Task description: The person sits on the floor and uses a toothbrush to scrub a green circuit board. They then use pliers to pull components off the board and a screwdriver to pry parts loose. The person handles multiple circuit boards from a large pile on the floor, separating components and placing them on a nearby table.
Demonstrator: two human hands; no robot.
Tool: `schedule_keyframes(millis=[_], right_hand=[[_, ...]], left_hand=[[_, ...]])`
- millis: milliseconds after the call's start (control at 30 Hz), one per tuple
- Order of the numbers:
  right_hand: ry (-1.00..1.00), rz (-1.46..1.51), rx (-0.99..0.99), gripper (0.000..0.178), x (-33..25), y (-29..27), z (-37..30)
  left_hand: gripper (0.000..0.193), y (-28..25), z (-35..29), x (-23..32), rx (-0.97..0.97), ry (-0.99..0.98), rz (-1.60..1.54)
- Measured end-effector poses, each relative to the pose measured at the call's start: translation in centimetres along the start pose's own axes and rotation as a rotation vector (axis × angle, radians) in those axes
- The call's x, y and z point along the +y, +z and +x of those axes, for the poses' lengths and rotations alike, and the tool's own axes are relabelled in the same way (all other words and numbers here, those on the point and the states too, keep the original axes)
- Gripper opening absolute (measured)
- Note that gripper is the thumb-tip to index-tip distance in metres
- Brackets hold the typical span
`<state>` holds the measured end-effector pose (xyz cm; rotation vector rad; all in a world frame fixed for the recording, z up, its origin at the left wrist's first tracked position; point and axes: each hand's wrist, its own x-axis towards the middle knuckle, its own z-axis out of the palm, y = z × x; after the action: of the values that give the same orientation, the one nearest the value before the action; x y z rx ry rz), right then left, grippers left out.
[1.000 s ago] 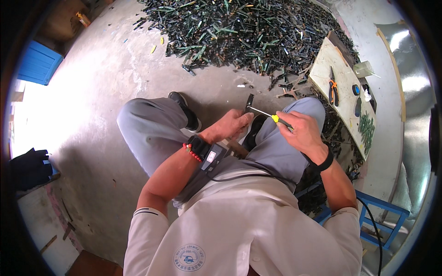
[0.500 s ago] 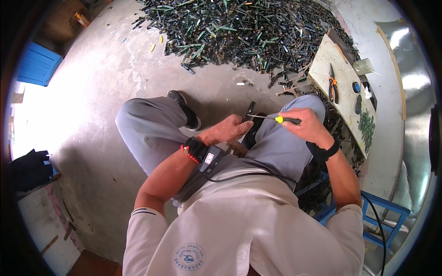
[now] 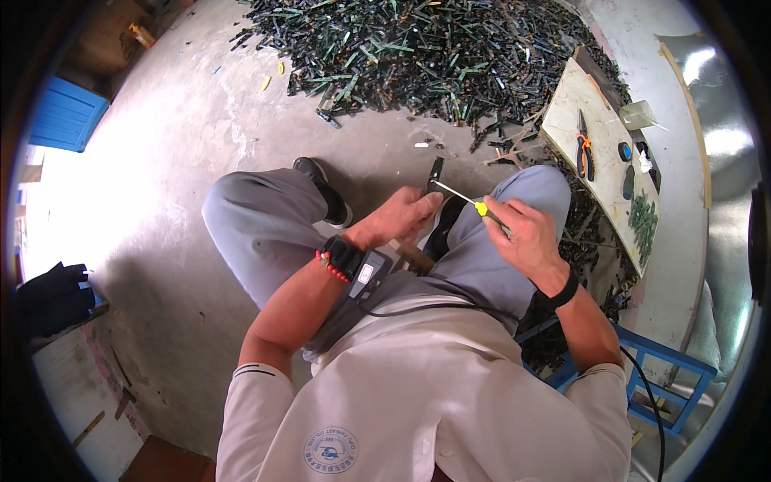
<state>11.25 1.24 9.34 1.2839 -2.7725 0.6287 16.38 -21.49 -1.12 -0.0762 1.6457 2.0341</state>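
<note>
My left hand (image 3: 404, 215) is closed around a small, narrow black part (image 3: 436, 170), whose far end sticks up past the fingers. What kind of part it is cannot be made out. My right hand (image 3: 526, 238) grips a screwdriver (image 3: 482, 209) by its yellow and dark handle. The metal shaft slants up and to the left, and its tip touches or nearly touches the black part just above my left thumb. Both hands are between my knees, over the floor.
A large heap of dark and green strip-like pieces (image 3: 418, 56) covers the floor ahead. On the right, a pale board (image 3: 598, 169) carries orange-handled pliers (image 3: 584, 149), a blue-black roll (image 3: 625, 152) and green strips (image 3: 642, 218). A blue metal frame (image 3: 675, 373) stands beside my right elbow.
My right hand has moved left and slightly down, and the screwdriver now slants more steeply. The black part in my left hand has turned more upright.
</note>
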Motion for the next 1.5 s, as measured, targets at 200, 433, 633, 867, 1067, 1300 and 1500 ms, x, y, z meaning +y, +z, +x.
schedule_keyframes(millis=[200,433,633,867,1067,1300,1500], right_hand=[[0.266,0.478,-0.148,0.029,3.4,0.7,0.3],[0.335,0.574,-0.264,0.028,4.4,0.8,0.7],[0.137,0.263,-0.086,0.027,1.3,-1.0,0.4],[0.084,0.151,-0.025,0.027,1.1,-1.1,-0.1],[-0.002,-0.014,-0.009,0.027,0.8,-0.6,-0.3],[0.047,0.025,-0.06,0.028,0.2,0.1,0.2],[0.149,0.261,-0.129,0.026,1.7,1.0,0.0]], left_hand=[[0.058,-0.3,0.0,0.3,-0.025,0.0,0.023],[0.059,-0.2,-0.1,-0.2,-0.072,-0.01,0.064],[0.056,0.1,0.0,0.0,-0.053,-0.047,-0.102],[0.054,0.3,-0.2,0.5,-0.052,-0.034,-0.015],[0.051,0.2,0.1,-0.4,-0.033,-0.009,-0.071],[0.054,0.0,0.2,-0.8,-0.014,-0.007,-0.049],[0.055,0.0,-0.3,-1.1,-0.042,-0.028,0.043]])
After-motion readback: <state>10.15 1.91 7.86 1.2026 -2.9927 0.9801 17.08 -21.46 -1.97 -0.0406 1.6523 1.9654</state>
